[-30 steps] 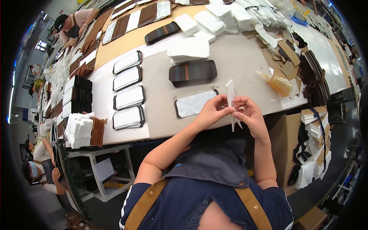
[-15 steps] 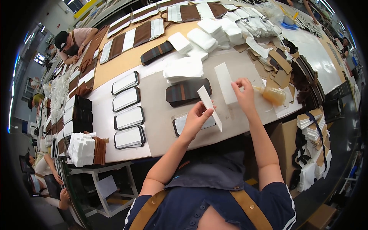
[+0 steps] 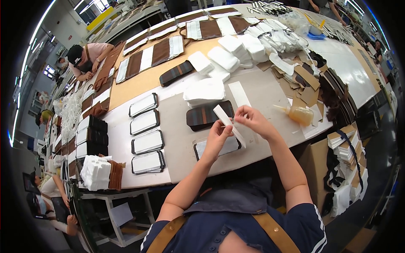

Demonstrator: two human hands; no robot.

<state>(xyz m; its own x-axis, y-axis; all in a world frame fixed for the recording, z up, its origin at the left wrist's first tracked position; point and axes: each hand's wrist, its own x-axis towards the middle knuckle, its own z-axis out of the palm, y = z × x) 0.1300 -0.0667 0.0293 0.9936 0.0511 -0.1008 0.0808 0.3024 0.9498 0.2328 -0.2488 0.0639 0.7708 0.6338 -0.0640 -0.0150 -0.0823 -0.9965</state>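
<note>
My left hand [image 3: 219, 139] grips a narrow white strip [image 3: 224, 117], tilted, between thumb and fingers. Close to the strip's right side is my right hand [image 3: 256, 121], its thumb and fingertips pinched; whether something thin is between them I cannot make out. Behind the right hand a second, flat white strip [image 3: 239, 93] lies on the table, partly covered. A dark striped padded piece [image 3: 202, 117] with a brown band rests just beyond my left hand. Below that hand lies a white panel with a dark edge [image 3: 228, 145], partly hidden by the hand and strip.
Four-sided white panels with dark edges [image 3: 147, 141] lie in a column at left. White pads [image 3: 204, 92] are stacked ahead. A squeeze bottle of amber liquid [image 3: 300, 114] lies at right, near cardboard scraps [image 3: 306, 78]. A person [image 3: 88, 59] leans over the table, far left.
My right hand has moved left, from above the flat strip to beside the strip in my left hand. My left hand keeps its hold. The whole view has shifted slightly.
</note>
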